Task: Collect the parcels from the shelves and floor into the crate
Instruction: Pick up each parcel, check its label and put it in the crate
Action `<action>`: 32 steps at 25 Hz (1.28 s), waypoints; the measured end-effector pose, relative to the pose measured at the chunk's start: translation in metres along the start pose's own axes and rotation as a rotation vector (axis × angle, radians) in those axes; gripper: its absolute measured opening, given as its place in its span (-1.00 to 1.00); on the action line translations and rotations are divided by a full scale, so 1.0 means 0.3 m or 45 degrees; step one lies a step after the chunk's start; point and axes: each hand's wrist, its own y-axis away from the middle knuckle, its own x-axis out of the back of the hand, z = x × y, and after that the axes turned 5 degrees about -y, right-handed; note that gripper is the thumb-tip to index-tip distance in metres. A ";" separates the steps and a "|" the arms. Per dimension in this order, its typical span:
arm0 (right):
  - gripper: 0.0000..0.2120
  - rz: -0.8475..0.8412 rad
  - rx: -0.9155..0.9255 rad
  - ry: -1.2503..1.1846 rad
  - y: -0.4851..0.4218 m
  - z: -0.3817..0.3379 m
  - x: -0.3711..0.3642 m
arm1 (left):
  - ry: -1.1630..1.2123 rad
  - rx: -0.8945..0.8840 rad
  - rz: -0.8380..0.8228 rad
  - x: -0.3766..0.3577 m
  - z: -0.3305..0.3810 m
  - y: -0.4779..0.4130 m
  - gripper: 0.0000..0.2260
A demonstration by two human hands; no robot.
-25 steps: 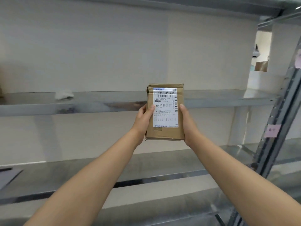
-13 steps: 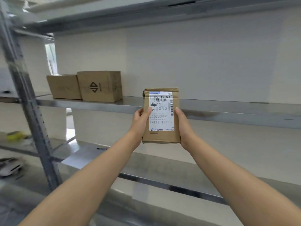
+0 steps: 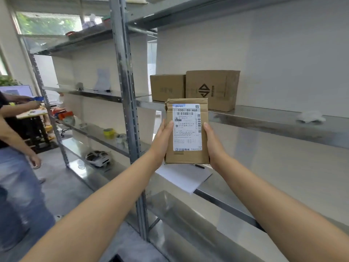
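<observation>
- Left hand (image 3: 162, 140): bare, with a plain, short thumbnail.
- Right hand (image 3: 214, 146): bare, with the same plain, short thumbnail.
- Left forearm (image 3: 105, 201) and right forearm (image 3: 273, 201): bare skin down to the picture's lower edge.

metal shelving (image 3: 264, 118), white wall (image 3: 283, 53), window (image 3: 47, 23)

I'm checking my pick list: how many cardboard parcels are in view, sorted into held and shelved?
Held: labelled brown cardboard parcel, gripped by left hand and right hand: 1
Shelved: plain brown cardboard boxes standing on the grey metal shelf: 2
Total: 3
</observation>
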 end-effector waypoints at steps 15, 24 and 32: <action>-0.34 -0.770 -0.152 0.020 -0.211 0.283 -0.738 | 0.006 0.096 0.881 0.632 -0.096 0.094 -0.56; -0.43 -1.088 -0.320 -0.056 -0.152 0.514 -1.029 | -0.030 0.156 1.163 0.859 -0.204 0.256 -0.61; -0.47 -1.127 -0.488 0.002 -0.092 0.892 -1.359 | -0.218 0.387 1.171 1.241 -0.449 0.361 -0.67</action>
